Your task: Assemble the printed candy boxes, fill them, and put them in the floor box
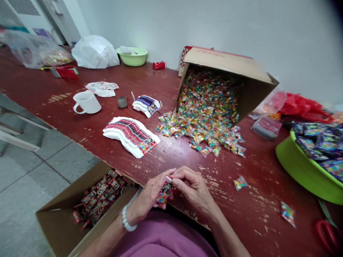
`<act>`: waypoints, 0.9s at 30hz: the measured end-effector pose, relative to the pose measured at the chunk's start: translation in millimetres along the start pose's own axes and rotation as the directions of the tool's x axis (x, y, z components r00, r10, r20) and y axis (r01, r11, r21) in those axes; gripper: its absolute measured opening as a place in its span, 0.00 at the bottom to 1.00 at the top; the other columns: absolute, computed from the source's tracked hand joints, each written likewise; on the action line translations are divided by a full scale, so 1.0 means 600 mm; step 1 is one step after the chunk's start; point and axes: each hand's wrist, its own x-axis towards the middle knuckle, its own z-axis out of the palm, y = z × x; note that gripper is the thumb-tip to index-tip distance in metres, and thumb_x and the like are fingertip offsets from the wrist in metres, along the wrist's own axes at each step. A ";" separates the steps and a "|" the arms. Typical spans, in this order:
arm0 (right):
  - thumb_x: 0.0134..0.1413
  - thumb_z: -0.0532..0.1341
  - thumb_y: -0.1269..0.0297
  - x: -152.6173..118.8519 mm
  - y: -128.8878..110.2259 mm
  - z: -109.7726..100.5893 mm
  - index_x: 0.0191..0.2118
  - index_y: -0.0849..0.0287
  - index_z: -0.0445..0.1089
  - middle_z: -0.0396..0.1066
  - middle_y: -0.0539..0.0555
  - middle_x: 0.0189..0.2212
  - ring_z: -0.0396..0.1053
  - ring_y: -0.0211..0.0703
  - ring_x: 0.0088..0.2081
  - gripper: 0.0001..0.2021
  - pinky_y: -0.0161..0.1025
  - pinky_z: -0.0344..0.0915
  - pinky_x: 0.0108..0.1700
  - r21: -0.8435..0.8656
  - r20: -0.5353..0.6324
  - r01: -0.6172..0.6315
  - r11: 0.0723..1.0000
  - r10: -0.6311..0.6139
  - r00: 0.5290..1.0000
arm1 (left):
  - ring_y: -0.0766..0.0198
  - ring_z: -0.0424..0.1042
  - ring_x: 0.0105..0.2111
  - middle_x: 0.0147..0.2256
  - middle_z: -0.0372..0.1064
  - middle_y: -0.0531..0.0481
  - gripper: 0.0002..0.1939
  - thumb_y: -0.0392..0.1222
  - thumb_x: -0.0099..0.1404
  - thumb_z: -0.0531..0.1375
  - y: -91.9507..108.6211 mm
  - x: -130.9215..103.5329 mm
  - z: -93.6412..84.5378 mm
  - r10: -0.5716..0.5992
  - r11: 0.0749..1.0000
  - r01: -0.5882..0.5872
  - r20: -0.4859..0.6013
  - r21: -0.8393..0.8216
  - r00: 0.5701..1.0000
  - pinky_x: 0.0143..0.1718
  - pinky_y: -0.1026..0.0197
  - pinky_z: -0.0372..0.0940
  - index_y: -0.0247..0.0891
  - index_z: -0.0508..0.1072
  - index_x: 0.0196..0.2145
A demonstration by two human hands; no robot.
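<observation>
The left hand [147, 194] holds a small red packet [164, 195] near the person's purple shirt [163, 233]. The right hand [192, 185] pinches the packet's top edge with finger and thumb. A big box [219, 59] lies on its side on the red table [163, 85], and lots of little clear bags [206, 105] spill out of it

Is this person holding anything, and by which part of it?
Yes, a small printed packet. The left hand cradles its body, while the right hand appears to pinch its upper edge.
</observation>
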 end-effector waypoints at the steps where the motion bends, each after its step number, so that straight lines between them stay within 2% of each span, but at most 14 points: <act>1: 0.62 0.60 0.64 -0.003 0.000 0.001 0.33 0.57 0.72 0.72 0.53 0.35 0.71 0.39 0.31 0.07 0.37 0.68 0.35 -0.104 0.007 0.056 0.993 -0.055 0.998 | 0.61 0.70 0.31 0.35 0.72 0.43 0.32 0.60 0.69 0.49 -0.002 0.001 0.000 -0.010 1.000 0.010 -0.005 -0.004 1.000 0.23 0.66 0.65 0.40 0.62 0.63; 4: 0.63 0.57 0.68 -0.011 0.006 0.011 0.34 0.57 0.71 0.70 0.55 0.33 0.68 0.43 0.36 0.07 0.41 0.66 0.40 -0.432 0.012 0.168 0.886 -0.180 0.984 | 0.62 0.70 0.31 0.40 0.71 0.42 0.31 0.61 0.68 0.51 -0.010 0.007 0.002 0.001 1.000 0.000 -0.043 0.018 0.999 0.22 0.67 0.65 0.40 0.65 0.61; 7: 0.63 0.57 0.68 -0.002 0.016 0.003 0.37 0.57 0.71 0.72 0.55 0.34 0.68 0.44 0.38 0.06 0.40 0.66 0.43 -0.541 0.063 0.180 0.822 -0.174 0.983 | 0.64 0.69 0.30 0.41 0.70 0.44 0.30 0.60 0.67 0.53 -0.015 0.015 0.004 0.004 1.000 -0.004 -0.073 -0.009 0.997 0.24 0.66 0.65 0.44 0.64 0.61; 8: 0.63 0.57 0.66 0.006 0.021 -0.009 0.39 0.55 0.72 0.73 0.53 0.35 0.69 0.43 0.39 0.06 0.39 0.66 0.43 -0.557 0.056 0.148 0.817 -0.141 0.988 | 0.65 0.69 0.28 0.39 0.70 0.46 0.29 0.60 0.67 0.54 -0.014 0.017 0.004 0.000 0.999 -0.003 -0.063 -0.043 0.998 0.26 0.65 0.65 0.45 0.62 0.61; 10: 0.65 0.55 0.64 0.030 0.034 -0.053 0.43 0.53 0.72 0.75 0.52 0.39 0.71 0.41 0.41 0.09 0.37 0.67 0.45 -0.624 -0.033 0.022 0.781 -0.054 0.998 | 0.67 0.68 0.28 0.36 0.70 0.49 0.28 0.57 0.66 0.57 -0.012 0.022 0.002 -0.009 0.993 0.005 -0.039 -0.114 0.999 0.30 0.64 0.65 0.46 0.61 0.60; 11: 0.65 0.54 0.63 0.043 0.042 -0.082 0.45 0.52 0.72 0.75 0.51 0.41 0.72 0.41 0.42 0.11 0.37 0.67 0.46 -0.705 -0.188 -0.104 0.701 -0.043 0.981 | 0.66 0.69 0.29 0.37 0.71 0.49 0.26 0.55 0.65 0.59 -0.010 0.023 0.000 -0.010 0.991 0.005 -0.036 -0.134 0.999 0.32 0.64 0.65 0.46 0.63 0.58; 12: 0.65 0.53 0.65 0.055 0.051 -0.114 0.49 0.55 0.71 0.74 0.55 0.45 0.71 0.44 0.46 0.13 0.40 0.66 0.49 -0.732 -0.289 -0.187 0.655 -0.050 0.956 | 0.66 0.69 0.31 0.39 0.71 0.48 0.24 0.54 0.64 0.61 -0.008 0.025 -0.004 -0.006 0.990 0.001 -0.038 -0.140 0.999 0.33 0.65 0.64 0.45 0.65 0.56; 15: 0.61 0.54 0.69 0.080 0.078 -0.199 0.54 0.62 0.69 0.68 0.65 0.53 0.65 0.55 0.54 0.18 0.52 0.58 0.57 -0.763 -0.435 -0.339 0.551 -0.050 0.899 | 0.65 0.68 0.35 0.40 0.71 0.47 0.19 0.51 0.63 0.63 -0.004 0.026 -0.019 0.025 0.995 -0.031 -0.060 -0.097 0.998 0.36 0.65 0.63 0.41 0.70 0.48; 17: 0.58 0.57 0.69 0.085 0.094 -0.233 0.54 0.63 0.70 0.69 0.66 0.52 0.64 0.58 0.53 0.18 0.52 0.57 0.56 -0.774 -0.459 -0.393 0.497 -0.013 0.889 | 0.65 0.66 0.32 0.36 0.69 0.50 0.17 0.50 0.62 0.64 -0.004 0.026 -0.031 0.046 0.997 -0.050 -0.084 -0.050 0.995 0.34 0.64 0.63 0.38 0.71 0.45; 20: 0.55 0.62 0.66 0.083 0.109 -0.250 0.54 0.60 0.70 0.71 0.64 0.47 0.66 0.58 0.50 0.20 0.49 0.59 0.52 -0.772 -0.475 -0.448 0.450 0.059 0.878 | 0.65 0.66 0.29 0.32 0.67 0.52 0.17 0.48 0.60 0.65 -0.001 0.026 -0.050 0.056 0.998 -0.053 -0.116 0.029 0.992 0.32 0.63 0.64 0.37 0.70 0.43; 22: 0.54 0.64 0.63 0.082 0.113 -0.251 0.53 0.58 0.71 0.70 0.62 0.46 0.67 0.56 0.48 0.20 0.46 0.61 0.49 -0.758 -0.487 -0.476 0.445 0.099 0.868 | 0.63 0.68 0.32 0.36 0.69 0.50 0.19 0.45 0.59 0.66 0.005 0.025 -0.063 0.091 0.991 -0.076 -0.139 0.107 0.986 0.34 0.62 0.66 0.39 0.69 0.46; 25: 0.49 0.67 0.59 0.085 0.116 -0.255 0.46 0.56 0.74 0.69 0.59 0.44 0.68 0.52 0.44 0.17 0.42 0.61 0.44 -0.723 -0.504 -0.502 0.474 0.134 0.853 | 0.60 0.70 0.37 0.43 0.71 0.47 0.22 0.44 0.58 0.66 0.018 0.025 -0.080 0.143 0.958 -0.094 -0.168 0.269 0.975 0.38 0.61 0.66 0.39 0.70 0.50; 27: 0.45 0.70 0.59 0.087 0.117 -0.260 0.41 0.57 0.75 0.69 0.57 0.41 0.69 0.49 0.41 0.15 0.40 0.61 0.41 -0.688 -0.519 -0.509 0.517 0.138 0.843 | 0.60 0.71 0.36 0.41 0.73 0.47 0.20 0.45 0.58 0.66 0.024 0.024 -0.088 0.143 0.949 -0.084 -0.176 0.303 0.974 0.37 0.62 0.67 0.38 0.72 0.47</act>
